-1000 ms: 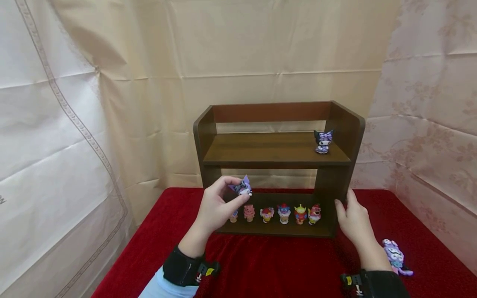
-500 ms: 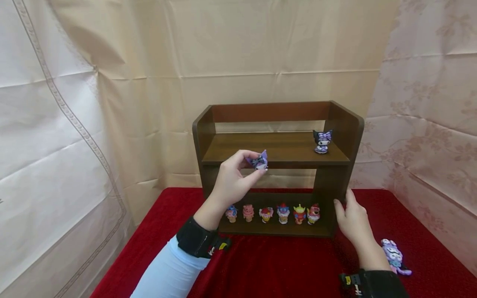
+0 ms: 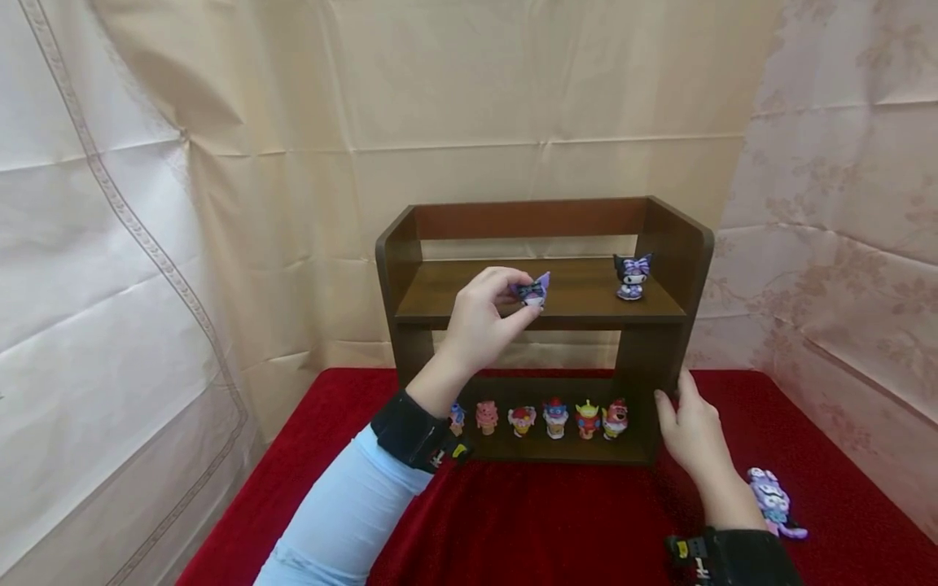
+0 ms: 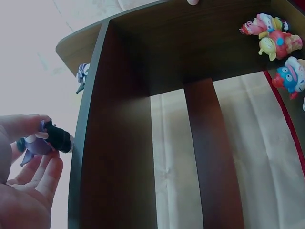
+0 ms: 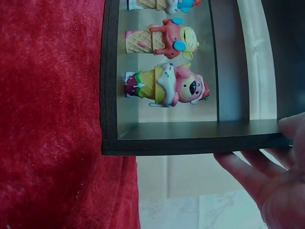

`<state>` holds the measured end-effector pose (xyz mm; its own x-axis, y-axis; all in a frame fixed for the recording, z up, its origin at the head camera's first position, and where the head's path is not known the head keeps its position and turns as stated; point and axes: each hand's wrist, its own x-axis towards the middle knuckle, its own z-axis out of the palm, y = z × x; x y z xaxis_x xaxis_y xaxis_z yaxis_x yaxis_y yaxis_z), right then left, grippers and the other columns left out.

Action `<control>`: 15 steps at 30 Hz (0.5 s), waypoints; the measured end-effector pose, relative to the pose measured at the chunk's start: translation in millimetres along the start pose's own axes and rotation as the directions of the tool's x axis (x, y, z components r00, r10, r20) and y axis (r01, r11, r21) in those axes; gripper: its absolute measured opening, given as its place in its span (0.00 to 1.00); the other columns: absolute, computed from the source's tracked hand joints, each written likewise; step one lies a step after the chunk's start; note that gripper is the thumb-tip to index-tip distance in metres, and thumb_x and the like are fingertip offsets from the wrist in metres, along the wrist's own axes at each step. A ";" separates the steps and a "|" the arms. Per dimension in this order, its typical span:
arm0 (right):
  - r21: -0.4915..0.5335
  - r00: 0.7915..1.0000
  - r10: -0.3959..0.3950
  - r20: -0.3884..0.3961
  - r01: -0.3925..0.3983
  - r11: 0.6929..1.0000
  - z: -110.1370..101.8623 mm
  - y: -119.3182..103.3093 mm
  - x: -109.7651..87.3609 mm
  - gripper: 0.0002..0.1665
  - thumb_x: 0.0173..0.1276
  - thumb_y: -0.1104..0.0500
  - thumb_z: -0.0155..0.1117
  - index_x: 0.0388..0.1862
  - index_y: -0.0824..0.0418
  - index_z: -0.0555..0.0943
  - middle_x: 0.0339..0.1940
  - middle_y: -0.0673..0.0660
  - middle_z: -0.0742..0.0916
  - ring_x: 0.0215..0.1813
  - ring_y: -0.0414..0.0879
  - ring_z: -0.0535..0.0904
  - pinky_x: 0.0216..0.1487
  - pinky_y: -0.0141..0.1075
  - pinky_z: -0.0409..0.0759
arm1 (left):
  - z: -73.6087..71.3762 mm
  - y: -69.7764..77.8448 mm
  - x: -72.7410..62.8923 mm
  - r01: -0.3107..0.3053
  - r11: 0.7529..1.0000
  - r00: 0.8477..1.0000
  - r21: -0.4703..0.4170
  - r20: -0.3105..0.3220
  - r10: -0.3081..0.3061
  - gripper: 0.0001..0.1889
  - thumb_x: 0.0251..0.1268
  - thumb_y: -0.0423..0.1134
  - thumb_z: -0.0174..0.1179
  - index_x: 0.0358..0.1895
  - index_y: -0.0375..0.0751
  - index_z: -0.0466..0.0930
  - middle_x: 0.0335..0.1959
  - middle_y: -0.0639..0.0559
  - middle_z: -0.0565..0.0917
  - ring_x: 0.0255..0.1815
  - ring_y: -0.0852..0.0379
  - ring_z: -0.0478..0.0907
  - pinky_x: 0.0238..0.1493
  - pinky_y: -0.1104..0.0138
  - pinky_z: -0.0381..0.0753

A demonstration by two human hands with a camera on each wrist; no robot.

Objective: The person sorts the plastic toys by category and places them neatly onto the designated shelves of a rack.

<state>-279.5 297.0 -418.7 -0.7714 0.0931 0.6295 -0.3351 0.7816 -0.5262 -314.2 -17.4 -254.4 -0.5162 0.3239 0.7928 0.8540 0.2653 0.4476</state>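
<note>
My left hand (image 3: pixel 479 321) pinches a small purple-and-black figurine (image 3: pixel 538 293) between thumb and fingers, at the front of the upper board (image 3: pixel 586 303) of a dark brown shelf unit. In the left wrist view the held figurine (image 4: pixel 58 139) lies sideways, its base end close to the board's edge. My right hand (image 3: pixel 696 431) grips the unit's right side panel (image 3: pixel 670 260); the right wrist view has the thumb inside and the fingers (image 5: pixel 243 169) outside. A black-eared figurine with a striped purple bow (image 3: pixel 632 278) stands at the upper board's right end.
Along the lower board stand several cone-shaped figurines, among them a pink one (image 3: pixel 487 417), a yellow-headed one (image 3: pixel 588 420) and a bear (image 3: pixel 615 420). A purple figurine (image 3: pixel 769 500) lies on the red cloth (image 3: pixel 557 521) beyond my right wrist. Pale curtains (image 3: pixel 513 98) hang behind.
My left hand has carried the figurine up and to the right, from in front of the lower compartment to the upper board. The right hand keeps its place on the side panel.
</note>
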 end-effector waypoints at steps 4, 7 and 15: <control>0.001 1.000 0.006 0.002 -0.006 1.000 0.4 1.0 -0.4 0.29 0.76 0.66 0.57 0.73 0.68 0.62 0.56 0.79 0.81 0.52 0.77 0.79 0.46 0.69 0.76 | 8.0 3.9 9.8 0.041 0.999 0.999 0.011 0.027 -0.042 0.13 0.65 0.31 0.70 0.51 0.34 0.83 0.50 0.45 0.80 0.48 0.54 0.82 0.54 0.67 0.82; 0.002 1.000 0.009 0.004 -0.009 1.000 0.6 1.0 -0.6 0.29 0.77 0.66 0.57 0.72 0.68 0.62 0.54 0.79 0.81 0.52 0.77 0.79 0.46 0.69 0.76 | 12.9 6.7 16.7 0.078 0.996 0.996 0.038 0.047 -0.079 0.14 0.66 0.34 0.70 0.52 0.36 0.83 0.50 0.46 0.80 0.49 0.55 0.82 0.53 0.70 0.81; 0.004 1.000 0.012 0.009 -0.012 1.000 -0.6 1.6 -0.1 0.28 0.77 0.65 0.56 0.72 0.67 0.62 0.54 0.79 0.82 0.52 0.76 0.80 0.45 0.69 0.77 | 22.7 11.5 36.9 0.108 0.988 0.992 0.109 0.056 -0.115 0.13 0.65 0.36 0.71 0.51 0.38 0.84 0.47 0.49 0.82 0.46 0.57 0.83 0.49 0.73 0.81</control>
<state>-279.6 298.6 -419.3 -0.7800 0.0971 0.6182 -0.3280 0.7779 -0.5360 -325.0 18.3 -229.3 -0.6137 0.3420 0.7116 0.7808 0.3963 0.4829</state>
